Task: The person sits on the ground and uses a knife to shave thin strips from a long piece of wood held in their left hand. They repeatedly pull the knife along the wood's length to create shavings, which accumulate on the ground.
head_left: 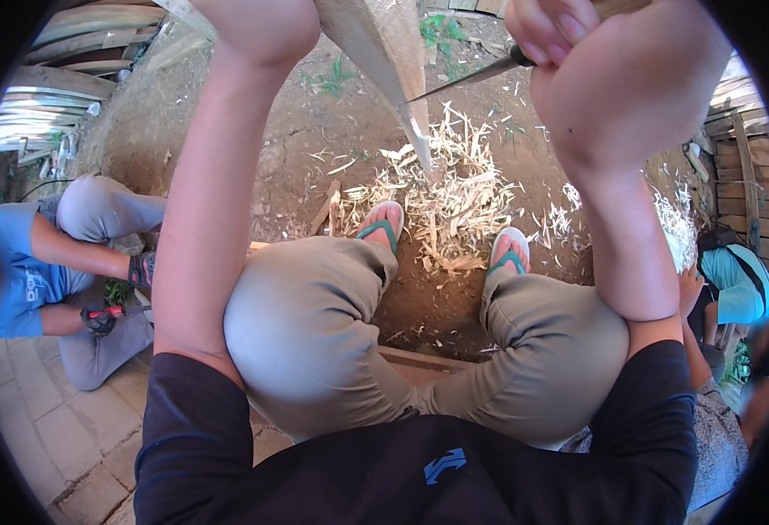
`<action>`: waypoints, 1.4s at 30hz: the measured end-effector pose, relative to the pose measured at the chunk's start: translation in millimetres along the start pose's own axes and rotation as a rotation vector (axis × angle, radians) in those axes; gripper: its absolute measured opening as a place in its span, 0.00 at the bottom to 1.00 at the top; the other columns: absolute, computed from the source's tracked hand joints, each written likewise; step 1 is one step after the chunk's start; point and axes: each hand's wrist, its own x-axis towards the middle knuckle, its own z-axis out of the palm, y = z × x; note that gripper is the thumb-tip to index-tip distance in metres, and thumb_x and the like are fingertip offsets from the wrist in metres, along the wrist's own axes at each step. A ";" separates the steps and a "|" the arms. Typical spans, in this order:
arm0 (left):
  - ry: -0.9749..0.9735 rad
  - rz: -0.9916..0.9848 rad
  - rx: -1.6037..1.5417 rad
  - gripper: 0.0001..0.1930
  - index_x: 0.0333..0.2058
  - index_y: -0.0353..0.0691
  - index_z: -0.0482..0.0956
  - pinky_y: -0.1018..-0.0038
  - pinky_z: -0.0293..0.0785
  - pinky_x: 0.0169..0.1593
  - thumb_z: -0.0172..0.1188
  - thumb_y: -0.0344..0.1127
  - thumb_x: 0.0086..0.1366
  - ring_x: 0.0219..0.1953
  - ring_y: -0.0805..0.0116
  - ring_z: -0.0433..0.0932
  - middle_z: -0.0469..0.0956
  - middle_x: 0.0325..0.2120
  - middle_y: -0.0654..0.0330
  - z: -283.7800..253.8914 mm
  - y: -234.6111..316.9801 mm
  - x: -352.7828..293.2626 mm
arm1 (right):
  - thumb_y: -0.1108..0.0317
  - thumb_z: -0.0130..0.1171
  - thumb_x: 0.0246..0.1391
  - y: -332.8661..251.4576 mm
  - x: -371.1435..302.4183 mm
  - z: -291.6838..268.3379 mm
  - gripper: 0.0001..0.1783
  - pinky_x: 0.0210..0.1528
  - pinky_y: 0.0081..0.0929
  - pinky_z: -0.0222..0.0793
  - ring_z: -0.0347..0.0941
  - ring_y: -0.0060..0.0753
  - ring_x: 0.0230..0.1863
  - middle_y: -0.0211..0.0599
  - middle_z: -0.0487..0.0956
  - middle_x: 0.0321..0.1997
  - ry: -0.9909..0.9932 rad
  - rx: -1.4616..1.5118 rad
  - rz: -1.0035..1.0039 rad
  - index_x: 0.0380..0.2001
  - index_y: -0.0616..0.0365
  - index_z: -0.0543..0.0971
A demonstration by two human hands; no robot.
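Note:
My right hand, at the upper right, is closed around the dark handle of a knife. Its thin blade points left, and the tip meets the edge of a pale piece of wood. That wood narrows downward to a point just above a heap of wood shavings. My left hand is at the top edge beside the wood's upper part; its fingers are out of the picture, so their grip cannot be seen.
My sandalled feet rest on bare soil near the shavings. On the left a person in blue sits holding a red-handled tool. Other people sit close at my right. Stacked wood strips lie upper left.

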 end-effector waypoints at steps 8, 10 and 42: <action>-0.104 0.113 -0.046 0.38 0.54 0.30 0.74 0.73 0.86 0.34 0.29 0.62 0.79 0.29 0.64 0.86 0.83 0.33 0.48 -14.8 -17.5 7.1 | 0.61 0.52 0.45 69.3 13.7 11.2 0.16 0.31 0.33 0.73 0.70 0.41 0.20 0.44 0.75 0.18 0.023 -0.035 -0.972 0.11 0.60 0.70; -0.093 0.129 -0.054 0.37 0.55 0.30 0.73 0.73 0.86 0.34 0.28 0.62 0.79 0.30 0.64 0.86 0.83 0.34 0.47 -9.7 -15.8 4.5 | 0.61 0.52 0.47 73.4 17.3 8.7 0.17 0.31 0.32 0.73 0.71 0.41 0.21 0.44 0.76 0.19 -0.032 -0.036 -0.978 0.11 0.60 0.70; -0.164 0.154 -0.026 0.35 0.56 0.30 0.72 0.73 0.87 0.35 0.27 0.59 0.80 0.33 0.64 0.86 0.83 0.37 0.46 -18.7 -21.4 8.8 | 0.58 0.50 0.71 78.8 30.0 26.1 0.21 0.14 0.18 0.52 0.58 0.16 0.13 0.28 0.66 0.16 0.062 -0.042 -1.017 0.23 0.56 0.69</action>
